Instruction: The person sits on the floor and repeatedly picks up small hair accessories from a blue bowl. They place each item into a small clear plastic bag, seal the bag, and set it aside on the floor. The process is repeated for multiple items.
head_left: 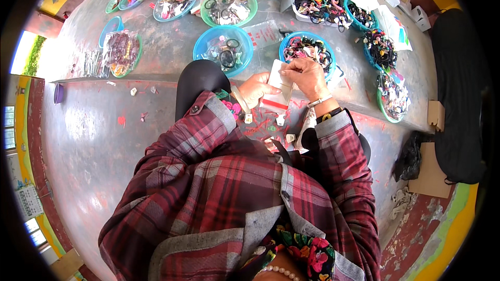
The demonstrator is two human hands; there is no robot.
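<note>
In front of my knees I hold a small pale plastic bag (282, 84) with a red band across its near end. My left hand (253, 89) is closed on the bag's left side, thumb lying over it. The fingers of my right hand (308, 77) are pinched together against the upper right part of the bag; what lies between those fingertips is hidden. Just beyond my right hand stands a blue basket (282, 47) of dark and colourful hair ties. A larger blue basin (198, 47) with bagged black hair ties is beyond my left hand.
On the raised grey ledge (156, 67) stand several baskets, among them a green basket (254, 13) and a white bin (307, 19) full of hair ties. A plastic sheet (262, 33) lies between basins. Red scraps litter the floor below. A black bag (411, 156) and cardboard (431, 174) lie right.
</note>
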